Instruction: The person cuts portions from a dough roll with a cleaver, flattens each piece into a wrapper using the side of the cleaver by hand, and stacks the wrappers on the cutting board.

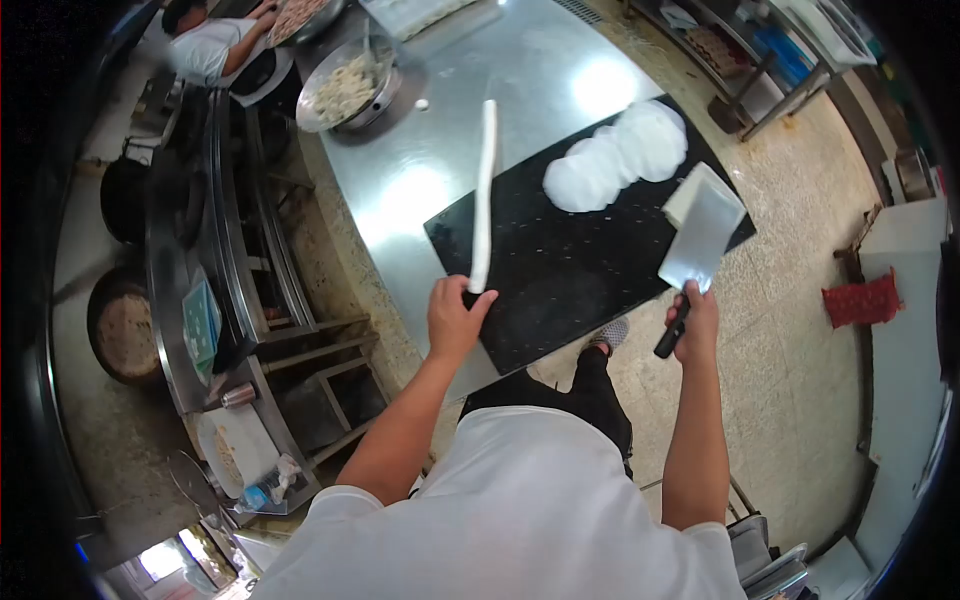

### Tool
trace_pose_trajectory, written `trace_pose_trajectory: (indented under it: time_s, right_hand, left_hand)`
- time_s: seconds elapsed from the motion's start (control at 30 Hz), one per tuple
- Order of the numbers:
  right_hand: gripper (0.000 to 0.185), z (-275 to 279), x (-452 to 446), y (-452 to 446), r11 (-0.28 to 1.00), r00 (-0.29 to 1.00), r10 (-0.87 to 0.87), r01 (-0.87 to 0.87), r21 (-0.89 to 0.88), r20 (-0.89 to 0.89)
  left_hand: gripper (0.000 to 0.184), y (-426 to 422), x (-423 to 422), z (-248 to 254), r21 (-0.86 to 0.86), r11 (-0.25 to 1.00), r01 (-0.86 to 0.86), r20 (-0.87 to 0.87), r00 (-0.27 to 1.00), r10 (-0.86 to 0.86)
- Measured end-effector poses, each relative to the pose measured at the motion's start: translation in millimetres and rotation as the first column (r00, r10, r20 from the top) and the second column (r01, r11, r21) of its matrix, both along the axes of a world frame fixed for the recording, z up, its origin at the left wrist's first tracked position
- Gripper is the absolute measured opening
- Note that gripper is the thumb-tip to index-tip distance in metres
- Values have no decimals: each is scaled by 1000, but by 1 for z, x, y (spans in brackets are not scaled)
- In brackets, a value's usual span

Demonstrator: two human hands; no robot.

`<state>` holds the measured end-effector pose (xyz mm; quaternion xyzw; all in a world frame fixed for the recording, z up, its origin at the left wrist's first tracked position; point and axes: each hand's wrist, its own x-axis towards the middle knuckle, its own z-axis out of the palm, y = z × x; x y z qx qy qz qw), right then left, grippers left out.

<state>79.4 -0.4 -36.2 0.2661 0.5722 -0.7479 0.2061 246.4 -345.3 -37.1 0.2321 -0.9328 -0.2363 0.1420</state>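
A long white dough roll (484,200) lies across the left part of a black slab (560,285), its far end reaching onto the steel table. My left hand (459,312) is at the roll's near end, with thumb and fingers around it. In my right hand (695,325) is the black handle of a wide-bladed cleaver (705,235), held over the slab's right edge. Beneath the blade is a pale block-like item (685,196), partly hidden. Overlapping thin white rounds (620,160) spread over the slab's far side.
A bowl of pale filling (345,92) and a small white piece (421,104) sit on the steel table (370,170). Beyond the far left corner, another person (215,50) is beside a bowl of pinkish food (300,18). Shelving (740,75) is at the far right.
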Motion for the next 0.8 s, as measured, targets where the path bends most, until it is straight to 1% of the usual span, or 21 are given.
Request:
trace_pose_trajectory:
  time_s: [0.03,0.07,0.1,0.17,0.2,0.23,0.27,0.3,0.33,0.37,0.4,0.43,0.47,0.57,0.6,0.63,0.67,0.7,0.73,0.77,0.8]
  right_hand:
    - [16,7,14,-5,1000,1000,-12,12,2,-3]
    - [15,13,32,-11,997,999,35,-32,75,-35]
    - [14,19,50,-17,986,994,84,-73,153,-67]
    - [13,34,88,-34,929,966,258,-237,285,-36]
    - [14,52,105,-50,835,908,418,-372,405,-29]
    - [16,63,121,-70,701,843,538,-439,563,-13]
    - [14,76,129,-91,469,719,694,-489,735,36]
    - [11,82,137,-108,304,481,866,-290,908,-136]
    - [11,92,142,-130,200,401,912,-266,943,-80]
    - [12,102,147,-151,97,322,947,-233,968,-17]
    - [12,106,148,-170,92,323,946,-226,970,-14]
    - [12,107,145,-189,-25,277,955,-281,959,106]
    - [13,108,143,-198,-141,228,947,-336,931,226]
    - [13,86,135,-193,-147,234,940,-382,912,250]
    - [13,86,136,-188,-141,247,936,-388,911,250]
    - [14,90,144,-177,-104,253,939,-435,894,232]
    - [15,92,147,-164,-63,266,941,-469,881,210]
    - [15,92,151,-150,-53,292,934,-462,885,208]
    - [17,89,164,-134,-47,317,918,-514,857,240]
    - [18,86,175,-117,-39,333,904,-560,828,268]
    - [18,81,187,-98,74,406,890,-576,814,206]
  left_hand:
    - [44,-4,2,-2,57,997,47,-31,998,-45]
    - [36,-8,2,-6,97,992,78,-64,995,-72]
    - [36,-12,0,-6,127,989,76,-67,995,-68]
    - [27,-22,-4,-5,68,983,170,-253,956,-148]
    - [22,-26,-4,-4,122,979,161,-265,956,-124]
    - [22,-34,-4,-6,149,977,155,-271,956,-110]
    - [22,-43,-4,-8,156,965,211,-287,944,-160]
    - [23,-51,-3,-8,152,951,271,-307,927,-215]
    - [26,-56,-3,-9,216,937,275,-251,943,-219]
    - [26,-60,-3,-9,218,935,280,-263,939,-220]
    - [26,-62,-2,-11,252,925,285,-222,947,-231]
    - [26,-64,-2,-10,288,913,288,-179,953,-244]
    - [26,-64,-2,-10,294,909,294,-181,952,-249]
    - [23,-71,-10,-3,269,902,337,-185,937,-295]
    - [20,-72,-10,-4,299,896,327,-266,931,-251]
    - [17,-69,-5,-4,340,882,325,-335,919,-209]
    - [17,-69,-2,-4,346,870,351,-335,913,-235]
    - [16,-74,-1,-3,298,883,362,-287,916,-279]
    - [17,-73,1,1,248,895,369,-233,920,-315]
    - [17,-66,2,5,240,892,382,-241,914,-327]
    - [22,-58,6,12,134,877,462,-120,886,-448]
